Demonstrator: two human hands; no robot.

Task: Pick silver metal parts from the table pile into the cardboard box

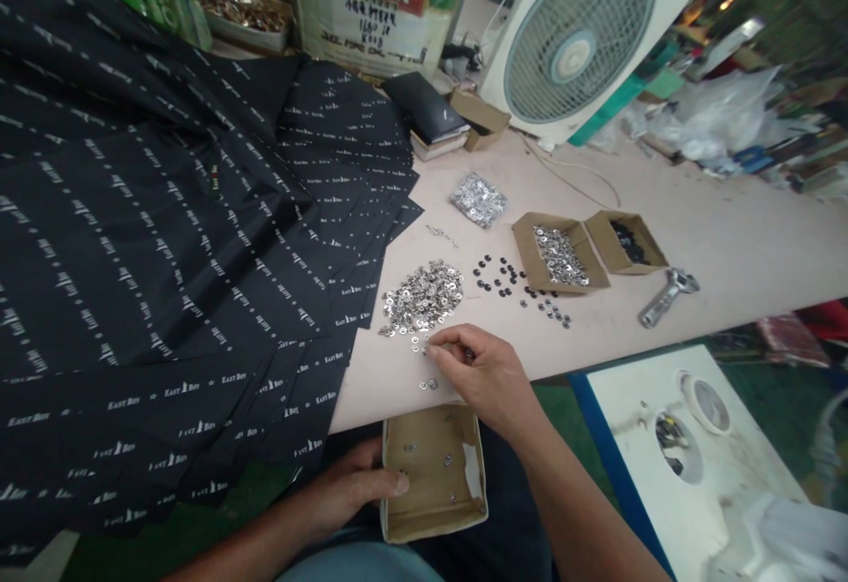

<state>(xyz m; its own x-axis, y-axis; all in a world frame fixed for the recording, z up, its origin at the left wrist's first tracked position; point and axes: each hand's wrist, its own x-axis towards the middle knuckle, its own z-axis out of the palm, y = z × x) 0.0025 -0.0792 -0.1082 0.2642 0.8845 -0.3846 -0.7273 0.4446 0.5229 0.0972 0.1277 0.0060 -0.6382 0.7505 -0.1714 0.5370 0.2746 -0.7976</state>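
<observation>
The left hand (371, 476) is closed on the left wall of the near box (427, 507), thumb inside; a few studs (449, 459) lie on the box's floor. The right hand (482, 376) is over the near edge of the table (742, 251), thumb and forefinger drawn together beside loose studs; whether they grip one cannot be told. Just beyond is the stud pile (427, 295), between cloth (199, 246) at left and scattered black caps (488, 286) at right.

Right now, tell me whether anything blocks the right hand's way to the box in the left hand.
Nothing visible blocks it: between the right hand and the box in the left hand lie only loose metal pieces and the table edge.
</observation>
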